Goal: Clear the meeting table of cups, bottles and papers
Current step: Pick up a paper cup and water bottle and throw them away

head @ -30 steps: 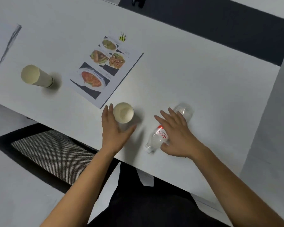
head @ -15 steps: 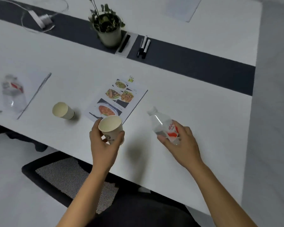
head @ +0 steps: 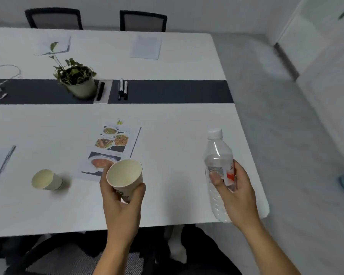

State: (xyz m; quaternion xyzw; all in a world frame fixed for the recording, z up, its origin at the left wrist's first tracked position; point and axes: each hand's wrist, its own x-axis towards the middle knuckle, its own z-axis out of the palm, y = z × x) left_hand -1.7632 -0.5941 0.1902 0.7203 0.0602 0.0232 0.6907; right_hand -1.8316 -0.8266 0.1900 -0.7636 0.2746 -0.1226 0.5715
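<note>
Holding cup (head: 125, 175) and bottle (head: 218, 161) lifted off the surface (head: 177, 120), both hands full.
Gripping the cup low on its wall with the left hand (head: 121, 205), clasping the bottle cap-up round its label with the right hand (head: 236, 193); leaving a second cup (head: 46, 179) on the surface well to the left of the left hand, farther from the right; probably needing a freed hand first.

Surface (head: 177, 120): white, with a dark strip (head: 177, 91) across.
Near side: paper cup (head: 46, 180), food-photo sheet (head: 112, 145).
On the strip: potted plant (head: 77, 84), markers (head: 123, 90).
</note>
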